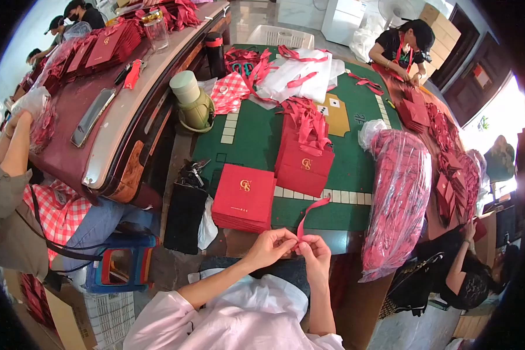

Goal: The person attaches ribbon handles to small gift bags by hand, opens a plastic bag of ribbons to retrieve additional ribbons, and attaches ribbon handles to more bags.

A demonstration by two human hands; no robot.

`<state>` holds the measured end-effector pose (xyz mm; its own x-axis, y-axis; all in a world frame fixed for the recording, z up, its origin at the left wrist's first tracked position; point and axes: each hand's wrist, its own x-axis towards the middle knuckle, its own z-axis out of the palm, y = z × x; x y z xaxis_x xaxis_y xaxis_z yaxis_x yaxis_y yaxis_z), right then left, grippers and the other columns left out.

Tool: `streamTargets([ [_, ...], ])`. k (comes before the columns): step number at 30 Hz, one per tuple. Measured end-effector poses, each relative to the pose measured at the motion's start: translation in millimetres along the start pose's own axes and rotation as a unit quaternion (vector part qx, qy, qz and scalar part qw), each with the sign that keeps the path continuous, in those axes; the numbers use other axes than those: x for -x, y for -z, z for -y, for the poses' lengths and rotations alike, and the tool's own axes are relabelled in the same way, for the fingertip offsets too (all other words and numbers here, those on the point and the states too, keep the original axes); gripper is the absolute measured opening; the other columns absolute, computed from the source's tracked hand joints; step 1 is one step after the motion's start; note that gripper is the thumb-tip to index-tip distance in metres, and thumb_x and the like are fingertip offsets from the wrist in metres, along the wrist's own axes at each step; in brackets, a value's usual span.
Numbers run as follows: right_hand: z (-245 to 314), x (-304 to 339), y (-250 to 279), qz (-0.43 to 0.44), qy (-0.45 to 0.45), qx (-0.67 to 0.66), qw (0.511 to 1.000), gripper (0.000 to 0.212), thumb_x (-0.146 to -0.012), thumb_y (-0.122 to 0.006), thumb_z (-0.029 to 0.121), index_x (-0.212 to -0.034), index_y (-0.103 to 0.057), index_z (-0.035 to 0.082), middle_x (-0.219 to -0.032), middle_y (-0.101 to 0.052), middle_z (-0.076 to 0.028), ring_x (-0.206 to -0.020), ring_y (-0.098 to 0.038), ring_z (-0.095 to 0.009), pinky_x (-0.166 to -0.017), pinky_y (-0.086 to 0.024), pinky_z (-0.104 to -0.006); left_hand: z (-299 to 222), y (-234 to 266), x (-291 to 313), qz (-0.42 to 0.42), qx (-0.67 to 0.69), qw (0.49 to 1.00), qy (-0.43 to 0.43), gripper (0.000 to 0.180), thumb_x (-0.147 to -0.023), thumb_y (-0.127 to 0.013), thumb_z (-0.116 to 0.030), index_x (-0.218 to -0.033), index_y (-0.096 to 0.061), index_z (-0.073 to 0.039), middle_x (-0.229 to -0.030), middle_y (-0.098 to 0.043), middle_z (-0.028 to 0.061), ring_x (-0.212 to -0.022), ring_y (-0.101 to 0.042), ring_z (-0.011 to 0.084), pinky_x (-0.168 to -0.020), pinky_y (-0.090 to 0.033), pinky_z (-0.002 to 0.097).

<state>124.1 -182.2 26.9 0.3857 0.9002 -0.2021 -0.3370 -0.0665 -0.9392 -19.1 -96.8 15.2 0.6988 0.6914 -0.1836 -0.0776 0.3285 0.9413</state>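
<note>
My left hand (271, 245) and my right hand (315, 251) meet at the near table edge, both pinching the end of a red ribbon (312, 208) that curls up and to the right. Just beyond my left hand lies a stack of flat red paper bags (244, 195) with a gold emblem. To its right, a second pile of red bags (305, 163) has ribbon handles spilling over its top. Both stacks rest on a green table mat (248, 137).
A large clear plastic sack of red items (399, 198) stands at the right. A green jug (193, 105), white bags with red ribbons (297, 76) and a black pouch (184, 216) lie around. Other people work at the left, far right and back.
</note>
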Motion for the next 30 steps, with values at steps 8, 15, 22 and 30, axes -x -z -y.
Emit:
streamTargets([
  [8,0.1,7.3,0.5,-0.002,0.051,0.006,0.999,0.009,-0.094,-0.061,-0.003,-0.103,-0.064,-0.002,-0.100,-0.065,-0.004,-0.089,-0.061,-0.010,-0.083,-0.048,-0.0235,-48.4,31.1,-7.3,-0.076,-0.337,0.922,-0.176,0.013,-0.087,-0.069,-0.006,-0.100,-0.070,-0.005,-0.097,-0.066,0.0085,-0.094,-0.066,0.0233,-0.076,-0.054,0.0327],
  [15,0.6,12.1,14.2,-0.002,0.119,0.103,0.988,0.011,-0.096,-0.055,-0.006,-0.104,-0.063,-0.003,-0.099,-0.060,-0.004,-0.091,-0.059,-0.011,-0.083,-0.047,-0.0241,-66.3,146.4,-73.4,-0.165,-0.639,0.730,-0.179,0.052,-0.079,-0.077,-0.027,-0.123,-0.061,-0.004,-0.122,-0.056,0.0136,-0.119,-0.046,0.0346,-0.099,-0.041,0.0454],
  [22,19.3,24.9,15.4,-0.009,0.136,0.063,0.989,0.021,-0.095,-0.054,-0.003,-0.116,-0.057,0.000,-0.097,-0.058,-0.004,-0.080,-0.061,-0.013,-0.080,-0.052,-0.0286,-68.7,153.2,-81.3,-0.089,-0.657,0.732,-0.158,0.044,-0.081,-0.075,-0.030,-0.117,-0.067,-0.005,-0.111,-0.056,0.0103,-0.112,-0.047,0.0308,-0.096,-0.038,0.0418],
  [30,9.9,22.8,22.0,-0.003,0.116,0.050,0.992,0.012,-0.092,-0.063,-0.002,-0.100,-0.055,0.002,-0.085,-0.060,-0.006,-0.066,-0.059,-0.010,-0.059,-0.050,-0.0214,-64.4,157.6,-81.7,-0.094,-0.649,0.725,-0.211,0.039,-0.082,-0.076,-0.029,-0.112,-0.066,-0.006,-0.111,-0.058,0.0079,-0.111,-0.048,0.0280,-0.096,-0.036,0.0412],
])
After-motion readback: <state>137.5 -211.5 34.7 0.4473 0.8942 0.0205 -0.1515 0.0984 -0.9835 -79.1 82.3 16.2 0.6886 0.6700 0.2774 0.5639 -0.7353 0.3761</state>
